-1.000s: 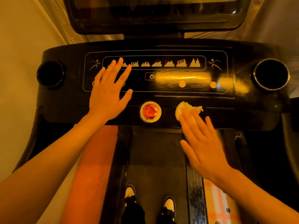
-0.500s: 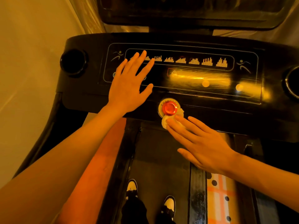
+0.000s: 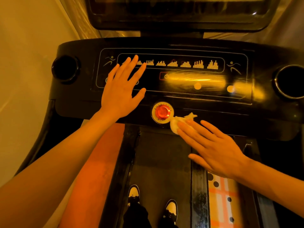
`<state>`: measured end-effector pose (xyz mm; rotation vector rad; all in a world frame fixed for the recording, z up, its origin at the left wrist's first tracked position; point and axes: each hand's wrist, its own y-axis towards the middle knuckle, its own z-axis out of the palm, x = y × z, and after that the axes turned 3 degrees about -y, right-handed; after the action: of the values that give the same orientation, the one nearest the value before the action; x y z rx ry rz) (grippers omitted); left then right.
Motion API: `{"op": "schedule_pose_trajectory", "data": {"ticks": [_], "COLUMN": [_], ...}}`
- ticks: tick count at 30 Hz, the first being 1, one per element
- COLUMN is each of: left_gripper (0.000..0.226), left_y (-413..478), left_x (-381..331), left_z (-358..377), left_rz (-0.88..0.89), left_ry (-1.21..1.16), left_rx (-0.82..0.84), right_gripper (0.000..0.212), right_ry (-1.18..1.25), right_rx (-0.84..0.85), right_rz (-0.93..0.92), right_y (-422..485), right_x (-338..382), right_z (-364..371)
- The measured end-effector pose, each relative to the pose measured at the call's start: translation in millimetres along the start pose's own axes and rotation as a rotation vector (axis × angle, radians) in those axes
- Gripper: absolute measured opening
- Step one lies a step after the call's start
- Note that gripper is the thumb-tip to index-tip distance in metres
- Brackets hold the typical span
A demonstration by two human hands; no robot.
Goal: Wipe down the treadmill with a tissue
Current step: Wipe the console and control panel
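Note:
The black treadmill console (image 3: 205, 109) fills the middle of the view, with a glossy control panel and a red emergency stop button (image 3: 162, 112) on its front edge. My right hand (image 3: 212, 148) presses a crumpled white tissue (image 3: 178, 123) with straight fingers against the console's front edge, just right of the red button. My left hand (image 3: 122, 91) lies flat with spread fingers on the left part of the control panel, holding nothing.
Round cup holders sit at the console's left end (image 3: 65, 68) and right end (image 3: 291, 82). A dark screen (image 3: 172, 12) stands above the console. Below are the treadmill belt (image 3: 161, 162), my two shoes (image 3: 153, 201) and a patterned mat (image 3: 223, 199) at the right.
My right hand swept the tissue left from right of the red button to the button's lower edge, then back a little to its right. My left hand stayed flat on the panel.

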<state>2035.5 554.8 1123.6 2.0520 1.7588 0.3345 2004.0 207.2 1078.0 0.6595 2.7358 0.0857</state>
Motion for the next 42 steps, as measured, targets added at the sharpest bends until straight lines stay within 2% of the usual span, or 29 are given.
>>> {"op": "schedule_pose_trajectory", "data": {"ticks": [4, 8, 11, 14, 17, 19, 20, 22, 24, 27, 29, 33, 35, 37, 40, 42], "left_gripper": [0.065, 0.065, 0.066, 0.067, 0.068, 0.068, 0.069, 0.069, 0.069, 0.069, 0.069, 0.071, 0.072, 0.073, 0.069, 0.070], "left_y": [-0.5, -0.8, -0.1, 0.0, -0.4, 0.2, 0.5, 0.4, -0.4, 1.0, 1.4, 4.1, 5.6, 6.4, 11.8, 18.9], "left_x": [-1.7, -0.9, -1.1, -1.0, -2.1, -2.4, -2.4, -1.7, -0.8, 0.8, 0.5, 1.4, -0.5, -7.7, -28.8, -48.8], "left_z": [1.3, 1.5, 1.2, 0.9, 1.2, 1.1, 1.1, 0.5, 0.2, 0.6, 0.1, -4.0, -5.5, -5.9, -8.2, -10.6], "left_rz": [0.002, -0.003, -0.002, -0.004, 0.002, 0.003, 0.003, 0.001, 0.004, 0.008, 0.005, -0.009, -0.031, -0.074, -0.171, -0.217], "left_ry": [-0.011, -0.013, -0.016, -0.021, -0.005, 0.002, 0.004, 0.003, -0.004, -0.043, -0.063, -0.108, -0.136, -0.145, -0.149, -0.154], "left_rx": [0.000, 0.013, 0.021, 0.028, 0.023, 0.025, 0.030, 0.041, 0.041, 0.046, 0.053, 0.081, 0.090, 0.090, 0.083, 0.080], "right_gripper": [0.068, 0.070, 0.070, 0.072, 0.073, 0.073, 0.073, 0.071, 0.068, 0.065, 0.066, 0.070, 0.073, 0.073, 0.069, 0.067], "right_ry": [0.093, 0.291, 0.291, 0.256, 0.268, 0.312, 0.333, 0.371, 0.377, 0.277, 0.269, 0.299, 0.317, 0.363, 0.339, 0.295], "right_rx": [-0.014, -0.038, -0.053, -0.010, 0.013, -0.011, -0.029, -0.046, -0.047, -0.043, -0.044, -0.038, -0.057, -0.086, -0.076, -0.074], "right_rz": [0.204, 0.505, 0.514, 0.523, 0.799, 1.006, 1.051, 0.993, 0.821, 0.656, 0.729, 1.065, 1.132, 1.096, 0.864, 0.787], "right_y": [-31.3, 22.2, 58.0, 29.9, -16.8, -17.2, -4.9, 31.2, 62.4, 70.0, 49.4, -1.3, 2.1, 19.6, 26.1, 5.5], "right_x": [2.0, 45.5, 56.1, 40.3, 20.8, 22.1, 28.5, 48.4, 62.5, 46.0, 26.5, -4.0, -1.6, 9.6, 20.6, 8.0], "right_z": [-5.3, -18.2, -22.0, -18.1, -12.7, -13.1, -14.5, -19.5, -22.8, -24.0, -19.1, -11.2, -11.5, -15.5, -14.0, -7.6]}}
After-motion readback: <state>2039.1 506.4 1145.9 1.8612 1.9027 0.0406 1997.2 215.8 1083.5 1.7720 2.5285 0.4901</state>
